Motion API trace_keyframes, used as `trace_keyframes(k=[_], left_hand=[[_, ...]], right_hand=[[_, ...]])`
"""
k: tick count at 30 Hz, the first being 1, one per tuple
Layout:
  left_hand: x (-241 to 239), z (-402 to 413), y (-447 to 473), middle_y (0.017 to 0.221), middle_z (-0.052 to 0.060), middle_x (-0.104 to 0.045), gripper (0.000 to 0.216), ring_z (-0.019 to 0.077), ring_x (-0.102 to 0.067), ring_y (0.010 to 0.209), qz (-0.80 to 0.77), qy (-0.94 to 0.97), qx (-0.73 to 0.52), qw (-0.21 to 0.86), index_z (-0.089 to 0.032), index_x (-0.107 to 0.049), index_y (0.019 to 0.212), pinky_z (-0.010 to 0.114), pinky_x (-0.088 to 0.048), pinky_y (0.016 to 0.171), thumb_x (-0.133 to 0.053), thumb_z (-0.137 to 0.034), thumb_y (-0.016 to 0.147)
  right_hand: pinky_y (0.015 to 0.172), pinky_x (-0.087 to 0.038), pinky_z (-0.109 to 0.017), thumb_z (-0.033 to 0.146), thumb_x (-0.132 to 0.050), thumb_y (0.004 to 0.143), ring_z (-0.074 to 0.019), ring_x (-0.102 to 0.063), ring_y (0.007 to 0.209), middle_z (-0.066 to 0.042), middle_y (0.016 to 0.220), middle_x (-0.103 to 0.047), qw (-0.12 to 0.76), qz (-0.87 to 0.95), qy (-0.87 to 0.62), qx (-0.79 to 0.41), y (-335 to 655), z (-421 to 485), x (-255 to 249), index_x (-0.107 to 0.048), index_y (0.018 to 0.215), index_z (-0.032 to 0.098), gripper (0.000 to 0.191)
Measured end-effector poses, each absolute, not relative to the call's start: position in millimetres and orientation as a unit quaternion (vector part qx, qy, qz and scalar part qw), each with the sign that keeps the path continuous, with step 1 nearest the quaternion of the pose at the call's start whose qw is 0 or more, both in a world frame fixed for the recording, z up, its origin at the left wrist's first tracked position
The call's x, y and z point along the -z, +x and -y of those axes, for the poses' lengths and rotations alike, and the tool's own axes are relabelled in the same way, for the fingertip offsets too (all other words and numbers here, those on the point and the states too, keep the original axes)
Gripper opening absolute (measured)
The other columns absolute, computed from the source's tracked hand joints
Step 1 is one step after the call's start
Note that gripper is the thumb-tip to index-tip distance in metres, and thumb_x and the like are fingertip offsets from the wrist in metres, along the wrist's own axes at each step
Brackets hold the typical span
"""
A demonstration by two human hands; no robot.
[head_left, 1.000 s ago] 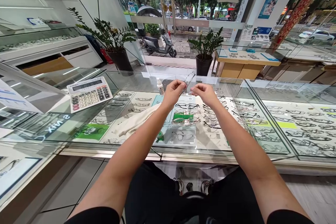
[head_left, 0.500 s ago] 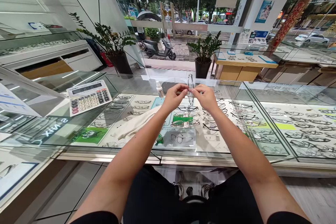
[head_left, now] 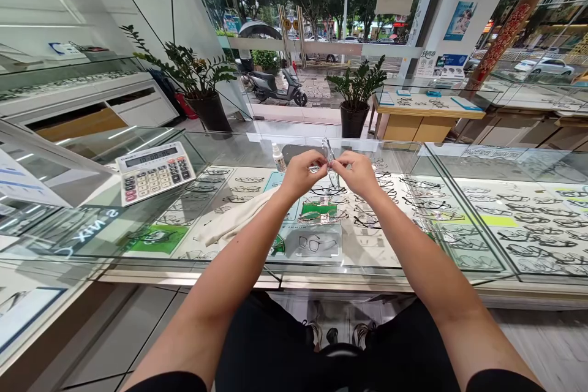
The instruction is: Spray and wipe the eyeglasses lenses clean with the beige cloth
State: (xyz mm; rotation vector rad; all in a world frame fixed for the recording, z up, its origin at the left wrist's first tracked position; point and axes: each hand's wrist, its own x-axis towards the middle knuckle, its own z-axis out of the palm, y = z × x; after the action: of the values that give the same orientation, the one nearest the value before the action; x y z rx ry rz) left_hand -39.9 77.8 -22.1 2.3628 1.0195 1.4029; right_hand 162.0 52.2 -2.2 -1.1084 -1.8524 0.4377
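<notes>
A pair of eyeglasses (head_left: 331,150) is held up over the glass counter, turned edge-on, with a thin frame. My left hand (head_left: 304,173) pinches it near the middle between thumb and fingertips. From the other side, my right hand (head_left: 356,173) pinches it at the same spot, the fingertips of both hands nearly touching. The fingers cover the gripped part. Left of my left hand stands a small white spray bottle (head_left: 278,159). A cream cloth (head_left: 234,220) lies on the counter below my left forearm.
The glass display counter (head_left: 367,263) spans the view, with rows of eyeglasses inside. A calculator (head_left: 156,173) sits on its left part, near a propped white panel (head_left: 32,174). Beyond are two potted plants (head_left: 356,95) and a glass door.
The eyeglasses have turned between my fingers, from a rounded upright outline to a narrower, tilted one. Both hands have shifted slightly and still pinch them.
</notes>
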Motion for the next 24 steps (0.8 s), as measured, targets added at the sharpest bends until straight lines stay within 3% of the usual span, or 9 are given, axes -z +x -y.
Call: trace_keyframes(k=[7, 13, 18, 21, 24], left_hand=[[22, -73, -34, 0.076, 0.001, -0.068, 0.01, 0.0167, -0.061, 0.074, -0.359, 0.788, -0.493, 0.086, -0.02, -0.061, 0.075, 0.03, -0.047, 0.071, -0.065, -0.019, 0.084], [11, -74, -46, 0.084, 0.003, -0.072, 0.006, 0.0188, -0.062, 0.078, -0.433, 0.734, -0.517, 0.081, -0.021, -0.064, 0.083, 0.032, -0.049, 0.077, -0.06, -0.022, 0.088], [14, -86, -66, 0.07, 0.001, -0.06, 0.02, 0.0196, -0.053, 0.065, -0.531, 0.74, -0.4, 0.103, -0.024, -0.053, 0.083, 0.032, -0.035, 0.063, -0.045, -0.029, 0.101], [23, -95, -74, 0.061, 0.002, -0.054, 0.032, 0.0203, -0.043, 0.057, -0.56, 0.743, -0.357, 0.09, -0.024, -0.046, 0.071, 0.033, -0.029, 0.062, -0.049, -0.036, 0.101], [33, -103, -82, 0.058, 0.004, -0.053, 0.037, 0.0203, -0.038, 0.053, -0.599, 0.725, -0.333, 0.071, -0.024, -0.046, 0.064, 0.034, -0.032, 0.063, -0.06, -0.04, 0.095]], right_hand=[[0.073, -0.041, -0.034, 0.038, -0.068, 0.096, -0.0176, -0.061, 0.076, -0.002, 0.079, -0.068, 0.462, 0.746, -0.43, -0.211, 159, -52, 3, -0.08, 0.073, 0.022, 0.031], [0.074, -0.042, -0.034, 0.039, -0.067, 0.095, -0.0189, -0.062, 0.077, -0.002, 0.079, -0.071, 0.485, 0.724, -0.43, -0.236, 162, -53, 1, -0.081, 0.073, 0.022, 0.03], [0.083, -0.048, -0.037, 0.053, -0.068, 0.094, -0.0221, -0.066, 0.086, -0.006, 0.086, -0.075, 0.509, 0.693, -0.41, -0.306, 169, -60, 1, -0.084, 0.081, 0.021, 0.039], [0.09, -0.05, -0.038, 0.063, -0.07, 0.091, -0.023, -0.067, 0.09, -0.007, 0.089, -0.077, 0.514, 0.676, -0.396, -0.349, 170, -63, 2, -0.084, 0.081, 0.02, 0.046], [0.094, -0.051, -0.04, 0.067, -0.072, 0.087, -0.0232, -0.068, 0.093, -0.008, 0.094, -0.079, 0.516, 0.661, -0.392, -0.376, 170, -65, 3, -0.085, 0.082, 0.021, 0.049]])
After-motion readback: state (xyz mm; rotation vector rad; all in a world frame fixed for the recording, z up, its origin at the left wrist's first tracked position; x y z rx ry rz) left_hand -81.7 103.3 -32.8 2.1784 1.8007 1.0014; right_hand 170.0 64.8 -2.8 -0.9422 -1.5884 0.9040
